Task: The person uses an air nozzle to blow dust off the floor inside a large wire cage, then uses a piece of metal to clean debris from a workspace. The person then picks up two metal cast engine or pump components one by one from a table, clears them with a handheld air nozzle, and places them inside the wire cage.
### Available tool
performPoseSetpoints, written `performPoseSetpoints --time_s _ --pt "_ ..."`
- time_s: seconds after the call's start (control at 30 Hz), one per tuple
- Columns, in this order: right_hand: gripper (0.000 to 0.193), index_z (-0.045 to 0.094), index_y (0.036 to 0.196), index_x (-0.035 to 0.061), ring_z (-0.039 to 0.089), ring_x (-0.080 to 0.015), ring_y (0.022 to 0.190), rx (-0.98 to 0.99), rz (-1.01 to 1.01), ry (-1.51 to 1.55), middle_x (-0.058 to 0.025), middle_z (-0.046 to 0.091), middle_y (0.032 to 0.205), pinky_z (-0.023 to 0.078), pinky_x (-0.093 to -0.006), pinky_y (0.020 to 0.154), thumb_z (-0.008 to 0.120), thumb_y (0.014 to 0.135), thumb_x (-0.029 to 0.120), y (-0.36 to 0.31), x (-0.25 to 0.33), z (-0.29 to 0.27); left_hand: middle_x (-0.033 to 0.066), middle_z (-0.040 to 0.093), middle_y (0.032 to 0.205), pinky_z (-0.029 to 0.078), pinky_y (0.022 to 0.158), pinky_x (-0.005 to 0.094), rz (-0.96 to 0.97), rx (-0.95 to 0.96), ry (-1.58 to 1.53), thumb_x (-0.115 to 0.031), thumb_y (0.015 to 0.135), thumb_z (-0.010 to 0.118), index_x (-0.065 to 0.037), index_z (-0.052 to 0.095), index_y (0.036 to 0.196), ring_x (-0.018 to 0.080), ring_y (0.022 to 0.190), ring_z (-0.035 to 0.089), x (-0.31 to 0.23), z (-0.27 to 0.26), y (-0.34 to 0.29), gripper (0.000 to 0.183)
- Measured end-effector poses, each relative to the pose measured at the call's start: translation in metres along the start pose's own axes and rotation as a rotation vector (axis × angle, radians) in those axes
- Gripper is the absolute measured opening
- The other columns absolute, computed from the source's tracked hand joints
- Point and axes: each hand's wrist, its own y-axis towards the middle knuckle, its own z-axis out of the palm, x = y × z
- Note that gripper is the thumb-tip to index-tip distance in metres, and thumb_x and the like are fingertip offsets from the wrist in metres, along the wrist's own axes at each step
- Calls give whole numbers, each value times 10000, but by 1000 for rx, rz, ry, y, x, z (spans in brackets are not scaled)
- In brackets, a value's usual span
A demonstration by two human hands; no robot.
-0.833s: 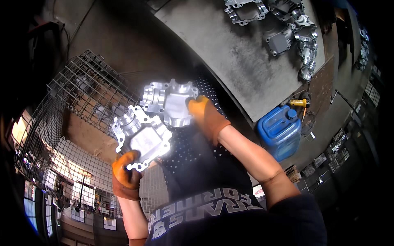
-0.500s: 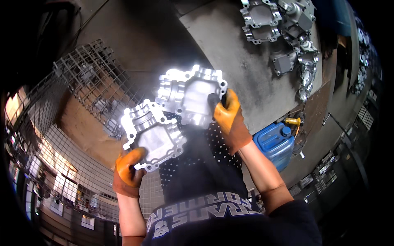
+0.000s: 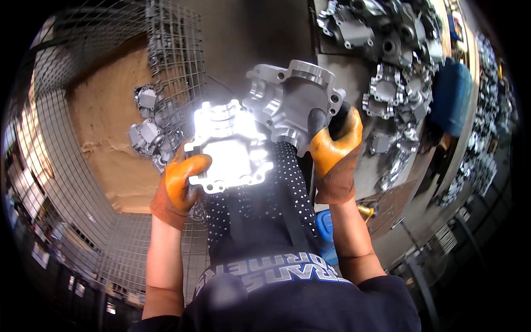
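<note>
My left hand [image 3: 181, 180], in an orange and brown work glove, grips a silvery cast metal housing [image 3: 227, 157] by its lower left edge, thumb on top. Strong glare washes out much of that part. My right hand [image 3: 335, 145], gloved alike with dark fingertips, is closed on the right rim of a second cast metal housing [image 3: 301, 99], its thumb lying inside the hollow. Both castings are raised in front of my body, hollow side up, with bolt holes around their flanges. The right one is a little farther off; their edges overlap in view.
On the left stands a wire mesh cage [image 3: 174, 50] lined with brown cardboard [image 3: 110, 155], holding several castings [image 3: 146, 130]. A table [image 3: 354, 72] at the right carries piled castings [image 3: 387, 91]. A blue jerrycan [image 3: 326, 235] is partly behind my right arm; a blue container [image 3: 451, 97] stands farther right.
The view has swung toward the cage, which now shows more of its inside. The right-hand casting has risen closer and tilted; both hands keep their hold.
</note>
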Motion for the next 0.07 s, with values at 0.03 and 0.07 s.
performPoseSetpoints --time_s 0.03,0.07 --pt "259 593 994 -41 628 -207 761 40 -11 28 -117 653 862 495 -313 700 679 794 99 -4 8 7 213 592 1072 498 792 313 24 -35 14 68 619 547 0 591 1046 302 894 635 1 -7 -5 435" --pt "273 596 1015 -36 633 -220 767 81 -22 56 -121 660 875 497 -320 708 679 797 106 -8 15 14 213 592 1072 498 792 313 21 -69 8 68 619 547 0 591 1046 302 894 635 4 -13 -13 435"
